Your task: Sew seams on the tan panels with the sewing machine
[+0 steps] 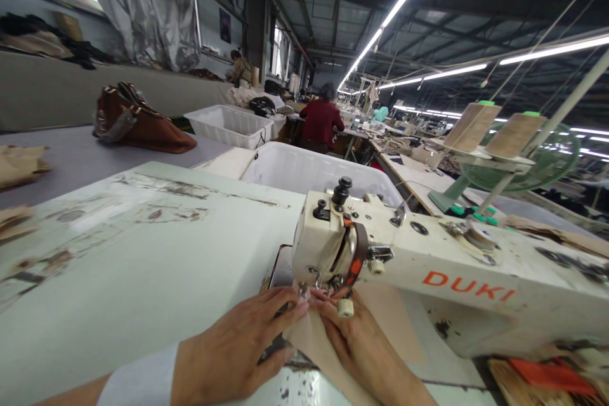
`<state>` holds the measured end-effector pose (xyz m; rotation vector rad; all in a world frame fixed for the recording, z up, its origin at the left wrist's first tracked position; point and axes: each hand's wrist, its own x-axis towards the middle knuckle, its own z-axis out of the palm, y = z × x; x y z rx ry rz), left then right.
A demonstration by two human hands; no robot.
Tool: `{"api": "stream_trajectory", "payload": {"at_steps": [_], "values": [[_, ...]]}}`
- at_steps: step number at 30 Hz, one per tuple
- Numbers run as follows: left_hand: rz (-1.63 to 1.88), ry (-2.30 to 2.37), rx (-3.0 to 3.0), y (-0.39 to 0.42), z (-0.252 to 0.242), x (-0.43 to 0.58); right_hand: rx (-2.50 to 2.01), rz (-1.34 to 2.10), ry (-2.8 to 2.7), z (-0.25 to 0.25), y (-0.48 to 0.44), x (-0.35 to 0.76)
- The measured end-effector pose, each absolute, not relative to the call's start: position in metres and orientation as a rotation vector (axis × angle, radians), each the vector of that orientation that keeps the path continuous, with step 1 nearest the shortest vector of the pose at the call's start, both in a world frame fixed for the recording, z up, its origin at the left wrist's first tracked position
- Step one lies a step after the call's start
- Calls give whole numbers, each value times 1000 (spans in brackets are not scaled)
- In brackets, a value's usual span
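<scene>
A cream sewing machine [404, 241] with orange lettering stands over the pale green table. Beneath its needle area lies a piece of beige fabric [309, 336], one part running toward me and another [394, 317] spreading under the machine arm. My left hand [242, 336], in a white cuff, presses its fingertips onto the fabric just left of the needle, its thumb lower down. Close on the needle's right, my right hand [366, 342] holds the fabric with its fingers bent. The machine head and my fingers partly hide the stitching spot.
A worn green tabletop [228, 235] extends left. Beyond it are a brown leather handbag [137, 120] and white plastic bins [309, 168] [233, 124]. Thread cones [473, 129] and a green fan [533, 152] stand at right. A person in red [321, 120] sits further back.
</scene>
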<state>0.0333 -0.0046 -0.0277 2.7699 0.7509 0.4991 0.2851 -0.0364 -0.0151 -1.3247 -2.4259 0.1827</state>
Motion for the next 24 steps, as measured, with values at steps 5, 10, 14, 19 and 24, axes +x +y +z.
{"api": "stream_trajectory", "payload": {"at_steps": [5, 10, 14, 19, 24], "values": [[570, 718, 2787, -2, -29, 34, -1343, 178, -2409, -21, -35, 289], [591, 704, 2808, -3, -29, 34, -1335, 178, -2397, -20, -36, 287], [545, 719, 2802, -4, -25, 36, -1332, 186, -2384, -18, -37, 285], [485, 732, 2813, -4, -23, 40, -1324, 220, -2399, -15, -37, 286], [552, 721, 2813, -4, -26, 40, -1315, 201, -2423, -19, -38, 285]]}}
